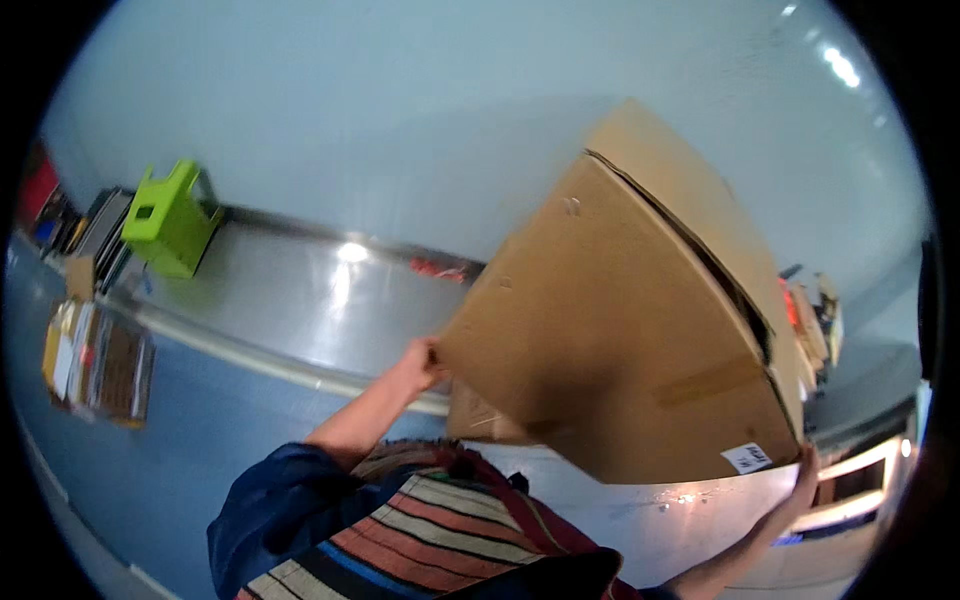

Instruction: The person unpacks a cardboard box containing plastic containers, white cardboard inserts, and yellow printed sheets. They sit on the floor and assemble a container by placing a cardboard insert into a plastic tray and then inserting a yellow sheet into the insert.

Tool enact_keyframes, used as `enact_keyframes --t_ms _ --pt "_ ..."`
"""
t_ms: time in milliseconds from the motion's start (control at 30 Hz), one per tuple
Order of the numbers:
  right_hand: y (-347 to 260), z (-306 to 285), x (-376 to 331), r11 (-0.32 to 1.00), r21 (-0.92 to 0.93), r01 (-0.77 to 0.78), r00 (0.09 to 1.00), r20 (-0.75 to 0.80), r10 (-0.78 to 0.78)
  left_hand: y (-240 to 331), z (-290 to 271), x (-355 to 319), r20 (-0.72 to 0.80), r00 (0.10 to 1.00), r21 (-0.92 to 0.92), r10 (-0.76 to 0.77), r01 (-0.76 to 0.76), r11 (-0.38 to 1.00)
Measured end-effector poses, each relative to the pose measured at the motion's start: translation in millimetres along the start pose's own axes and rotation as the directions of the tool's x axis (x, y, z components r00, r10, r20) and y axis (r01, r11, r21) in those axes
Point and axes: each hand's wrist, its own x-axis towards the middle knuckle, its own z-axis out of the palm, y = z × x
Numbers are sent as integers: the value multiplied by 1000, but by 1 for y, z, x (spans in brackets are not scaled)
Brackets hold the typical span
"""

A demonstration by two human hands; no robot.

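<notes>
Cardboard box [620,330], lg, brown, plain: held tilted up over steel counter [300,300], approx 3 o'clock from frame centre. L hand [420,362] clamped on its lower corner at 9 o'clock side; R hand [803,480] pressed flat on opposite corner at 4 o'clock, by white label [747,457]. Top flap seam gaping. Judged stiff-walled, bulky, prob. awkward more than heavy; best gripped at bottom corners. Green plastic stool [170,218] at 10 o'clock, well apart.

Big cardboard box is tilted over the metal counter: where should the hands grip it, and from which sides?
Grip the cardboard box at opposite lower corners, one hand from each side, as the left hand and right hand do now: it is wide, flat-sided, without handles.
</notes>
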Motion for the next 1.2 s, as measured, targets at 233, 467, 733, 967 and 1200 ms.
enact_keyframes --t_ms 233,467,733,967,1200 --pt "170 94 13 540 -416 732 532 -147 -834 -50 -7 67 -181 983 56 -44 55 997" --pt "177 163 11 572 -358 738 490 -300 -819 -119 39 41 -298 938 621 177 49 782" --pt "145 247 -176 603 96 792 602 38 -798 -70 -260 -104 -586 595 714 550 57 698" --pt "121 260 -425 776 445 446 68 848 -526 -38 -359 -347 -947 249 164 202 -163 973" --pt "131 317 -516 860 179 478 -511 853 106 -20 -451 -387 -953 250 80 171 -338 938"
